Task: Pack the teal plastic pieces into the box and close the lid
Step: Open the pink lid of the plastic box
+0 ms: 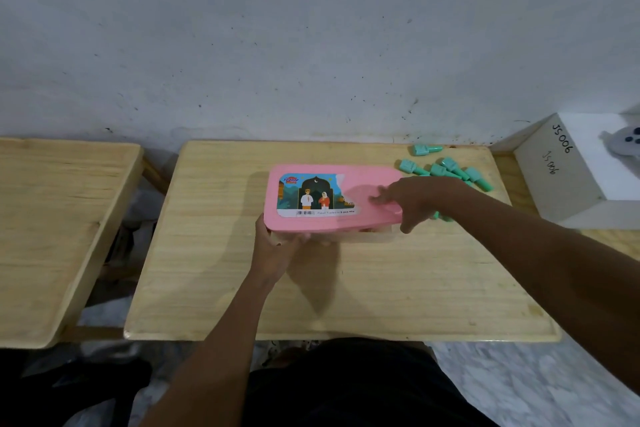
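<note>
The right hand (412, 203) is at the right end of the pink lid (363, 180). Its fingers lie on top of the lid and the thumb is under the edge, so it pinches the lid there; the fingers are blurred, so I cannot say more about them. On this side the lid stands a little higher than the pale box (346, 236) below it, and a narrow gap shows between the two.

The left hand (277, 243) is at the near left corner, with its fingers curled around the corner of the box, and it holds the box against the table (346, 288).

The teal pieces (446, 170) lie loose on the table beyond the right hand, near the far right corner. Most of them are in one small heap, one lies apart closer to the wall, and one more shows partly behind the right wrist. None of them is seen inside the box, and the lid hides its inside.

My judgement is that the task is at its beginning. The lid seems to be coming off so that packing can start. All the visible pieces remain to be put in, and after that the lid must be closed.

To the right stands a white carton (554, 177) with handwriting on it, and to the left a second table (52, 218).
</note>
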A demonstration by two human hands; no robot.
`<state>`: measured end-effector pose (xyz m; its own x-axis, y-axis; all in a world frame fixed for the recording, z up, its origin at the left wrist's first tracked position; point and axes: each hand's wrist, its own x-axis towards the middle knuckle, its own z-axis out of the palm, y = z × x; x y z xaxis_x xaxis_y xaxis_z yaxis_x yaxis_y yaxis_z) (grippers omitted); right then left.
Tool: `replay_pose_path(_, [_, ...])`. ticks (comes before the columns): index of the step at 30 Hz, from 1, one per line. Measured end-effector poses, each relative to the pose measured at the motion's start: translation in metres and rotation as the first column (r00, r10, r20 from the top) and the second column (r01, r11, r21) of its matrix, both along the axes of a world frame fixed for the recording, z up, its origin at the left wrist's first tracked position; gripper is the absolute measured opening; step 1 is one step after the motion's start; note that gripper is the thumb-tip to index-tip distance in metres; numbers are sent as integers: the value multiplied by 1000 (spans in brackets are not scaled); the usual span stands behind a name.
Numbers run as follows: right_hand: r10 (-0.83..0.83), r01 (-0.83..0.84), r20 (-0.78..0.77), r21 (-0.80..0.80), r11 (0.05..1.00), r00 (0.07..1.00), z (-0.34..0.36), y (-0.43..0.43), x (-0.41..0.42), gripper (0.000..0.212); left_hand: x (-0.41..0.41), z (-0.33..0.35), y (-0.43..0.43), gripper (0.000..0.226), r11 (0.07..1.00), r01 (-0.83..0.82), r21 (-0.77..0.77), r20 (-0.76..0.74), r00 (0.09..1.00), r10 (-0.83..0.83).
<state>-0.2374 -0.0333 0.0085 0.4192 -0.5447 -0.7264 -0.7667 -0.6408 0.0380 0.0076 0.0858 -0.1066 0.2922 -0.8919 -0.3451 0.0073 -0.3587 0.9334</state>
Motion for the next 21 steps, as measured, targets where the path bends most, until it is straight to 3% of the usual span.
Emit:
replay_pose_path(14, [-168,159,152,70,985,974,5,-4,-12,77,-3,-2,-9,92,990,58,130,-70,996,-49])
replay_pose_path(21, [-290,297,445,56,953,847,26,-22,-31,55,3,-7,-9,100,974,115,197,-77,992,-101])
